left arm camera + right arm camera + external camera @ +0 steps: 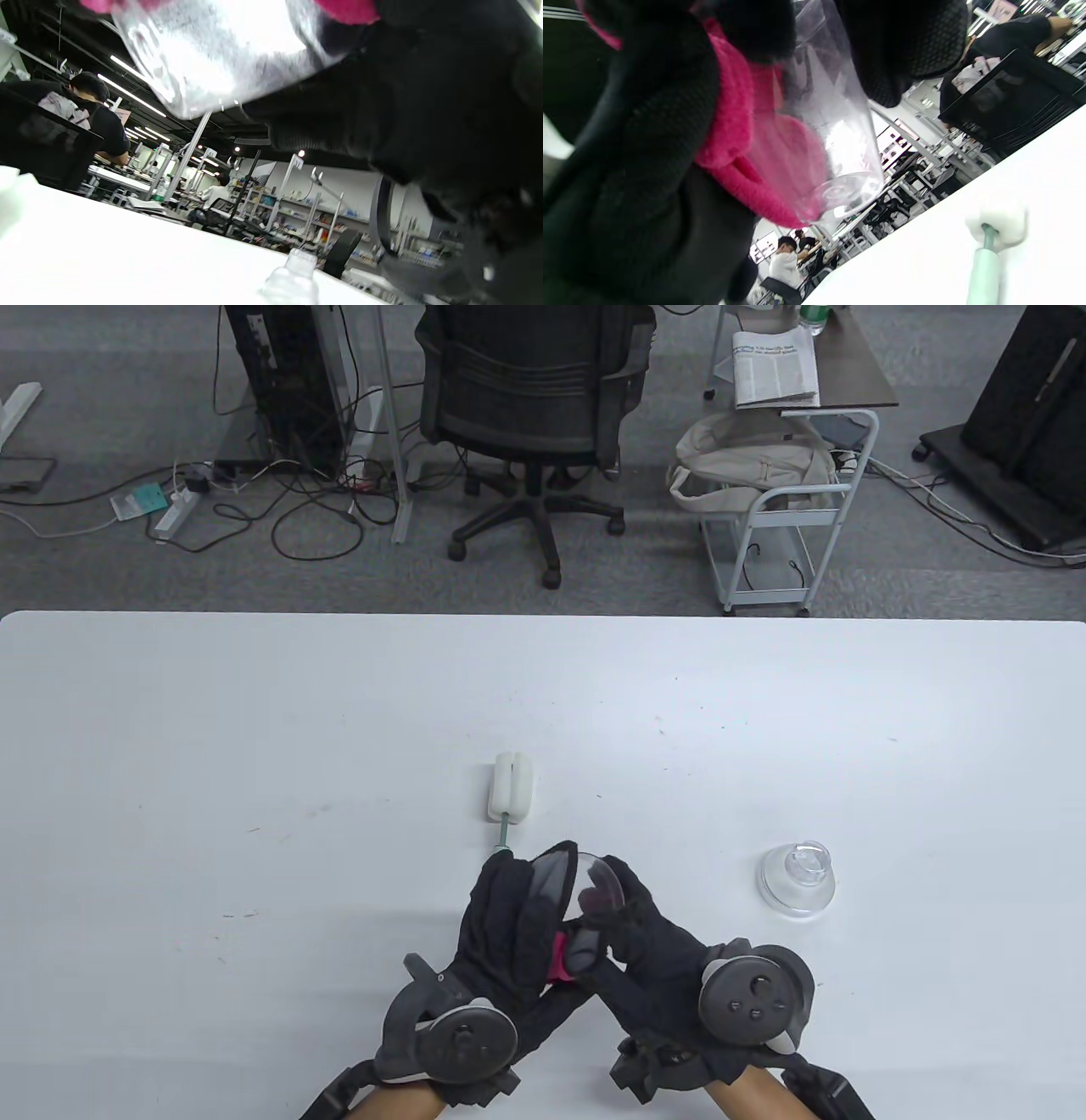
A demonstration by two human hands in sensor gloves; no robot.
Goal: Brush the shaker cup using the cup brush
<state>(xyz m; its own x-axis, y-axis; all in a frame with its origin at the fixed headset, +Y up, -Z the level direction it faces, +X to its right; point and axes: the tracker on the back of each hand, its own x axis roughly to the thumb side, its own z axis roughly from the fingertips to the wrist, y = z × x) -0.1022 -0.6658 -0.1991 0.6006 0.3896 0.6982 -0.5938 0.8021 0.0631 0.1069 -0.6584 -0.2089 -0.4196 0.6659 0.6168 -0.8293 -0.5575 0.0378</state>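
The clear shaker cup (594,889) is held above the table's front middle, tilted, between both hands. My left hand (530,903) wraps its left side, with a fuzzy pink piece (558,960) between palm and cup. My right hand (626,909) grips its right side. The cup brush (512,789) lies on the table just beyond the hands, white sponge head away from me, green handle running under my left fingers. The right wrist view shows the cup (835,127), the pink piece (734,110) and the brush (993,231). The left wrist view shows the cup (212,55) from below.
A clear domed lid (797,881) stands on the table to the right of my hands; it also shows in the left wrist view (292,279). The white table (254,772) reaches wide on both sides. An office chair (530,407) and a cart (789,517) stand beyond the far edge.
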